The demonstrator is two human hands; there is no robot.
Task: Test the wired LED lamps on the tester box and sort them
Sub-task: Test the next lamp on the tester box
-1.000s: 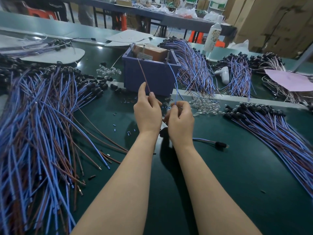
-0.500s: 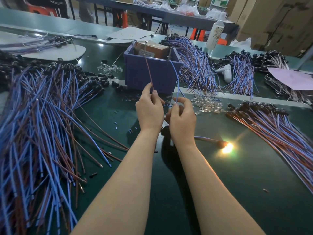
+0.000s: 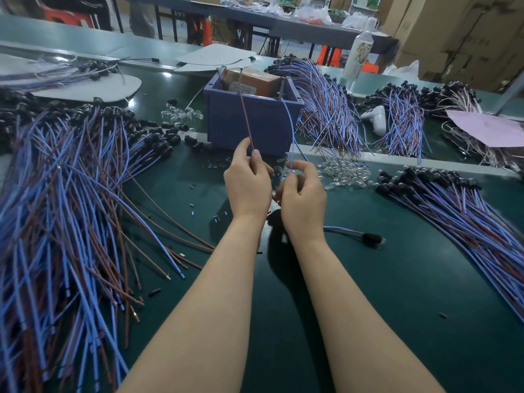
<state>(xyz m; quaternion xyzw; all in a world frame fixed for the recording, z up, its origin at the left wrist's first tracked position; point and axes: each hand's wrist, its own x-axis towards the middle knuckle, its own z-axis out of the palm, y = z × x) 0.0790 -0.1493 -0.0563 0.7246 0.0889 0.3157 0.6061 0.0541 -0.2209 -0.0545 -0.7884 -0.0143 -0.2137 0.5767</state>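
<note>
While both hands sit at the centre of the frame just below the purple tester box, each one pinches a lead of the same lamp: the left hand nips the brown wire between thumb and forefinger, and the right hand nips the blue wire the same way. Both leads rise from the fingertips toward the upper middle of the frame. The brown one goes to the left metal post standing in the box, and the blue one bends over to the right post; whether the bare tips touch the metal is too small to tell. The lamp head lies on the green table, to the right of and a little below the right wrist. It shows no clear glow, and its paired wires run leftward out of sight behind that wrist. Its long axis therefore lies roughly left to right across the frame, with the head end pointing right toward the pile of lamps at the right edge, while the bigger heap fills the left. The right hand is plainly the nearer one, so I judge that sorting calls for it to draw the lamp along its own line to the right, once both leads come off the posts
</note>
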